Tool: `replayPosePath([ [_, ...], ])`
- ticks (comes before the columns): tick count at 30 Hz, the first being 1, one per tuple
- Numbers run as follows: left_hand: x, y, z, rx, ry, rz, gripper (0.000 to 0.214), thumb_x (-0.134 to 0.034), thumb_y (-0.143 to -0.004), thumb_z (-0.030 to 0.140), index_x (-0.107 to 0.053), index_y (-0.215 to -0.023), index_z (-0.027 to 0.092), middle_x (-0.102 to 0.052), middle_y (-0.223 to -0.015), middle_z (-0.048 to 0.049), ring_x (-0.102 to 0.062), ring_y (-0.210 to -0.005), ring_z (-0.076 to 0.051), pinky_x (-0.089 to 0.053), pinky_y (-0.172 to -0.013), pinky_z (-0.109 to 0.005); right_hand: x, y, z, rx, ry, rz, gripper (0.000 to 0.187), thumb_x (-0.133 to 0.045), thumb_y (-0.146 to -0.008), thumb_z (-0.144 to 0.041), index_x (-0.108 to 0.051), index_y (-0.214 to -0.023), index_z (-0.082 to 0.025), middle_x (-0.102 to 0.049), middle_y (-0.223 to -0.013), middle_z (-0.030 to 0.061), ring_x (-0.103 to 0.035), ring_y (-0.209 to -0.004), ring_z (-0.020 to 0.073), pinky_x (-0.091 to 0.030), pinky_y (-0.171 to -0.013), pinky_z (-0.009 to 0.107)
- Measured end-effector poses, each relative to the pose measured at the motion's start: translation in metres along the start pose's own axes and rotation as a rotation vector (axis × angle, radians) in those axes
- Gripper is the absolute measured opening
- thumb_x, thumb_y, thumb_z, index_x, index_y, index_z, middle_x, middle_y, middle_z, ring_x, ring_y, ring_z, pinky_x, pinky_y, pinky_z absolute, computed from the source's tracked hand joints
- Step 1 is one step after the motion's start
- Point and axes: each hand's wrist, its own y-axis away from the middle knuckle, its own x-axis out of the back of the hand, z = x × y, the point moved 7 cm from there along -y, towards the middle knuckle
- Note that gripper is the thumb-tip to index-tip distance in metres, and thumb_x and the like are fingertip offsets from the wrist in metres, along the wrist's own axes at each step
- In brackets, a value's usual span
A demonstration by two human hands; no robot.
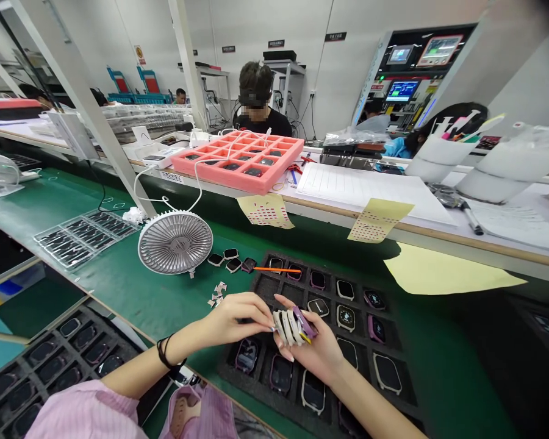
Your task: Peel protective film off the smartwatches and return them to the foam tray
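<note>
My right hand (322,350) is wrapped around a row of smartwatch cases (287,328), several pale ones with a purple one at the right end. A thin yellow edge shows beneath the purple case. At the left end of the row, the fingertips of my left hand (240,316) are pinched together; what is between them is too small to make out. Both hands are above a black foam tray (268,286) whose compartments hold watches with pale and purple frames, such as a pale-framed watch (388,373). Part of the tray is hidden by my hands and forearms.
Loose watch cases (233,264) and small metallic pieces (217,294) lie on the green bench, left of the tray. An orange stick (277,269) crosses the tray's edge. A white fan (175,242) stands beyond. Another foam tray (41,372) is at lower left. A person (263,116) sits opposite.
</note>
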Motion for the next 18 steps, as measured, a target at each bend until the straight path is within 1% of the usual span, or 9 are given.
replayPosePath([
  [2,-0.006,0.001,0.016,-0.183,-0.206,-0.096,0.013,-0.060,-0.083,0.010,-0.067,-0.094,0.014,-0.070,-0.091,-0.0092,-0.064,-0.082,-0.015,-0.050,-0.073,-0.024,-0.001,0.001,0.000,-0.012,-0.005,0.014,0.061,-0.047,-0.083,-0.033,-0.030,-0.140,-0.020,-0.064,-0.083,0.0073,-0.060,-0.063,0.0217,-0.039,-0.045,0.027],
  [3,-0.010,0.002,0.021,-0.242,-0.284,-0.132,0.014,-0.059,-0.084,0.010,-0.066,-0.096,0.014,-0.070,-0.092,-0.0093,-0.063,-0.080,-0.015,-0.049,-0.071,-0.024,-0.001,0.001,0.000,-0.016,-0.005,0.019,0.062,-0.046,-0.083,-0.032,-0.029,-0.141,-0.020,-0.064,-0.083,0.0071,-0.060,-0.063,0.0217,-0.040,-0.045,0.027],
  [5,-0.014,0.003,0.026,-0.305,-0.394,-0.178,0.015,-0.054,-0.087,0.011,-0.065,-0.097,0.013,-0.070,-0.092,-0.0091,-0.062,-0.076,-0.015,-0.048,-0.068,-0.025,-0.001,0.002,0.000,-0.017,-0.008,0.025,0.062,-0.046,-0.083,-0.032,-0.027,-0.142,-0.020,-0.064,-0.083,0.0070,-0.061,-0.062,0.0215,-0.040,-0.044,0.027],
  [7,-0.014,0.002,0.029,-0.335,-0.456,-0.198,0.017,-0.049,-0.089,0.011,-0.064,-0.097,0.013,-0.071,-0.092,-0.0087,-0.062,-0.075,-0.015,-0.048,-0.067,-0.026,-0.001,0.002,0.000,-0.018,-0.010,0.019,0.063,-0.046,-0.083,-0.032,-0.026,-0.142,-0.019,-0.064,-0.084,0.0075,-0.061,-0.062,0.0215,-0.039,-0.043,0.026],
  [11,-0.011,0.000,0.032,-0.355,-0.512,-0.229,0.022,-0.042,-0.092,0.011,-0.063,-0.098,0.013,-0.071,-0.093,-0.0090,-0.063,-0.077,-0.015,-0.047,-0.068,-0.026,-0.002,0.002,0.000,-0.028,-0.015,0.002,0.066,-0.047,-0.082,-0.033,-0.024,-0.142,-0.018,-0.065,-0.086,0.0090,-0.061,-0.062,0.0215,-0.039,-0.042,0.025],
  [14,-0.010,0.000,0.031,-0.351,-0.528,-0.253,0.024,-0.039,-0.093,0.012,-0.063,-0.098,0.013,-0.071,-0.094,-0.0088,-0.063,-0.079,-0.015,-0.047,-0.069,-0.025,-0.003,0.002,0.001,-0.031,-0.017,-0.007,0.067,-0.048,-0.082,-0.035,-0.024,-0.143,-0.020,-0.065,-0.087,0.0088,-0.061,-0.062,0.0211,-0.039,-0.041,0.024],
  [18,-0.012,-0.001,0.029,-0.333,-0.542,-0.287,0.025,-0.038,-0.094,0.013,-0.063,-0.099,0.014,-0.070,-0.095,-0.0082,-0.062,-0.081,-0.015,-0.046,-0.071,-0.025,-0.003,0.002,0.004,-0.048,0.013,-0.033,0.066,-0.046,-0.083,-0.035,-0.024,-0.143,-0.019,-0.064,-0.081,0.0084,-0.061,-0.062,0.0220,-0.038,-0.041,0.024],
])
